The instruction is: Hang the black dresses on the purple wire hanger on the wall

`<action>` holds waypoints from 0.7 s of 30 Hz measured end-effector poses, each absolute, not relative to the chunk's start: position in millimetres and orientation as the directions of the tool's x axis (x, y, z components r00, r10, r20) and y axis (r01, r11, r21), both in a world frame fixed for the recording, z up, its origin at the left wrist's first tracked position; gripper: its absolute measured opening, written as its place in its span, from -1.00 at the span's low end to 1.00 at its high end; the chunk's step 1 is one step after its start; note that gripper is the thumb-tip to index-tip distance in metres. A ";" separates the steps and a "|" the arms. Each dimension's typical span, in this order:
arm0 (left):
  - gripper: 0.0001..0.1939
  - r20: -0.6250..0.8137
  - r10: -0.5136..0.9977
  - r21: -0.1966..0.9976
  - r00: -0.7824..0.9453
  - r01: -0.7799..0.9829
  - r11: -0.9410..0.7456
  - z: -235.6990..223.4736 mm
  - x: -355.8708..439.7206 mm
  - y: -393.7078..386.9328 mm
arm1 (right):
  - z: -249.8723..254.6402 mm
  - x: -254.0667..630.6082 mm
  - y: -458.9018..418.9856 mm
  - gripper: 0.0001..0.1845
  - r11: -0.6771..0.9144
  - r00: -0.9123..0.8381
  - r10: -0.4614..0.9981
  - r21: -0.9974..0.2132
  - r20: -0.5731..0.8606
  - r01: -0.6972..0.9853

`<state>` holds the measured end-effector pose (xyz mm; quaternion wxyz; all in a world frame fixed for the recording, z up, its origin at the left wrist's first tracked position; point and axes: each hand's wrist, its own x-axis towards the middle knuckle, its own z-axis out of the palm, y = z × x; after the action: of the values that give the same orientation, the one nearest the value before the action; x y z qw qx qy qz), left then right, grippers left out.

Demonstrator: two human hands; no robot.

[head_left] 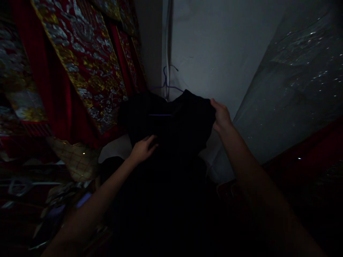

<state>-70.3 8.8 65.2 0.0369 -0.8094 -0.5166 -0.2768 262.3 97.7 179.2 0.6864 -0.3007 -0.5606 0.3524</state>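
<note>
A black short-sleeved garment (171,142), most likely a shirt, hangs on a thin bluish-purple wire hanger (165,85) in front of me. The hanger's lower bar shows through the neck opening. My right hand (222,115) is closed on the cloth at the garment's right shoulder edge, thumb and fingers pinching it. On the left part of the chest lies my left hand (143,148), its fingers partly stretched and apart against the dark fabric. The lower part of the garment is lost in shadow.
Red hangings (88,53) with gold and silver embroidery fill the left side. A pale wall (214,46) with a vertical cord (168,35) stands behind. Clear plastic sheeting (289,82) covers the right side. Dim clutter (56,207) lies at lower left.
</note>
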 end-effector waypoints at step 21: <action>-0.57 0.439 0.842 0.887 -0.314 0.004 -0.461 -22.6 4.0 -36.7 | 5.5 117.7 -25.4 -0.67 0.318 -0.147 0.945 -0.929 0.293 0.191</action>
<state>4.0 -36.7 -22.6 -0.3026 -0.5015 -0.4217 -0.6921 117.7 -25.4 5.5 0.4859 -0.4366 -0.6502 0.3879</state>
